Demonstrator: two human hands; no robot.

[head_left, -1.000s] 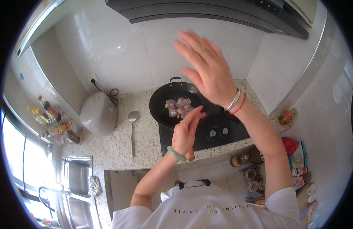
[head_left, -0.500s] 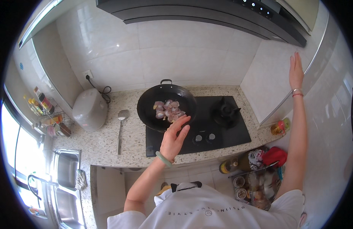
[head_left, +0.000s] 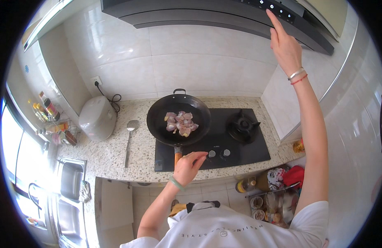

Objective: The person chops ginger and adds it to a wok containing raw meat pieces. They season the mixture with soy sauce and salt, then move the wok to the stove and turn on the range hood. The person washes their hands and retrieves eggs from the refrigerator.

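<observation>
A black wok with pieces of raw meat in it sits on the left side of the black gas cooktop. My left hand is at the cooktop's front edge, covering the end of the wok's wooden handle. Its fingers are stretched out, their tips at the side of the left control knob; whether they touch it I cannot tell. The right knob is free. Raised high, my right hand holds nothing and points its index finger just below the lit buttons of the range hood.
A metal spatula lies on the speckled counter, beside a grey rice cooker. A bare burner is on the right. Bottles stand on a rack near the double sink. Below the counter stands a storage rack.
My right hand has risen from the side wall up and left to the hood buttons, its index finger stretched out. My left hand has dropped from over the wok's edge to the left knob.
</observation>
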